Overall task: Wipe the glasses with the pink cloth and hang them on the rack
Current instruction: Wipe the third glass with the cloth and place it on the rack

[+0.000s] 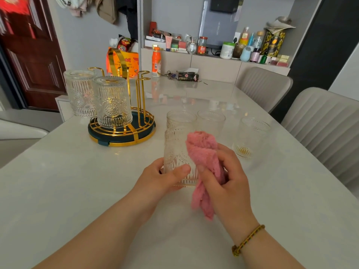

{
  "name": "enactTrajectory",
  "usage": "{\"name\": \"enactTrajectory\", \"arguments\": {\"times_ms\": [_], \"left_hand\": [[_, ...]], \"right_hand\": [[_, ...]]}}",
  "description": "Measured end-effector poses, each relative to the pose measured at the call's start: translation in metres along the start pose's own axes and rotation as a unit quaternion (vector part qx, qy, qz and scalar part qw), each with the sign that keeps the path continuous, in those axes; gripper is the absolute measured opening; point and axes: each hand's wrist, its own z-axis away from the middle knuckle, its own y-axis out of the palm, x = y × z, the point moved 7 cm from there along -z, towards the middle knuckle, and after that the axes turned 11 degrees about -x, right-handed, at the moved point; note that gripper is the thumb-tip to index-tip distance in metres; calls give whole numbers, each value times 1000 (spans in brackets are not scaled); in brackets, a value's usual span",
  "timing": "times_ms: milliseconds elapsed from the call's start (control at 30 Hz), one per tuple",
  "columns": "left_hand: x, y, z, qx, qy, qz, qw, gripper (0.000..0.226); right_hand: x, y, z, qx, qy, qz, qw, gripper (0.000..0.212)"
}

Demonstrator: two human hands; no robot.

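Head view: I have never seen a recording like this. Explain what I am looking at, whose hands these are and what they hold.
There is no machine here. The single picture comes from a camera worn on a person's head, looking forward and down, so the two bare arms belong to the wearer. The left hand grips a patterned glass near its base; the right hand holds a pink cloth bunched against that glass. On the white table stand three more glasses, upright. To the left is a gold wire rack with two glasses already hung upside down on it and some prongs free.
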Motion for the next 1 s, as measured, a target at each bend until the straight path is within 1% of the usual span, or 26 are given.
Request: {"name": "enactTrajectory", "arguments": {"times_ms": [67, 133, 200, 233, 267, 300, 367, 433, 467, 500, 600, 633, 667, 733, 767, 800, 833, 867, 933, 967, 1000], "left_hand": [[0, 3, 1, 21, -5, 11, 1000, 77], [-1, 8, 5, 51, -10, 32, 998, 76], [-4, 11, 9, 72, -13, 61, 995, 68], [-5, 11, 9, 74, -16, 79, 994, 60], [-7, 9, 9, 71, -19, 96, 993, 51], [-8, 7, 7, 62, -21, 106, 992, 43], [-9, 2, 4, 42, -18, 101, 994, 38], [-9, 2, 3, 42, -10, 71, 997, 44], [-8, 3, 3, 50, -9, 60, 997, 48], [-7, 6, 5, 62, -8, 52, 997, 55], [-4, 14, 10, 106, -12, 46, 993, 85], [-5, 16, 12, 118, -12, 56, 991, 88], [-8, 16, 14, 124, -11, 72, 990, 82], [-11, 13, 13, 109, -16, 114, 987, 46], [-13, 11, 12, 95, -24, 133, 986, 29], [-13, 9, 11, 80, -32, 148, 985, 19], [-13, 7, 8, 65, -35, 158, 985, 16], [-13, 5, 7, 56, -35, 158, 985, 18], [-12, 5, 7, 55, -25, 119, 991, 22], [-10, 7, 8, 66, -21, 92, 993, 29], [-7, 11, 9, 79, -21, 71, 994, 39]], "right_hand": [[-1, -11, -7, -33, 25, -13, 999, 16], [-13, -21, -12, -71, 90, -40, 993, 19], [-27, -20, -11, -75, 162, -67, 982, 20], [-31, -17, -8, -66, 184, -67, 978, 19], [-31, -13, -5, -56, 186, -60, 979, 19], [-28, -9, -2, -48, 165, -49, 984, 17], [-9, -3, 1, -21, 62, -2, 998, 10], [8, 1, 2, 12, -47, 55, 997, 9], [11, -1, 1, 10, -72, 67, 995, 11], [11, -5, -1, -2, -66, 62, 996, 13], [0, -23, -11, -83, 34, 1, 996, 7], [-7, -25, -11, -96, 74, -21, 992, 8], [-14, -24, -10, -93, 115, -44, 988, 8], [-28, -16, -5, -63, 183, -72, 978, 3], [-30, -11, -2, -45, 200, -78, 976, 4], [-28, -7, 1, -28, 194, -80, 977, 4], [-22, -4, 2, -19, 161, -68, 984, 6], [-12, -3, 2, -11, 107, -45, 993, 11], [7, -1, 2, 11, -11, 22, 1000, 11], [13, -3, 2, 11, -57, 52, 997, 9], [14, -7, 0, 0, -79, 69, 994, 11]]}}
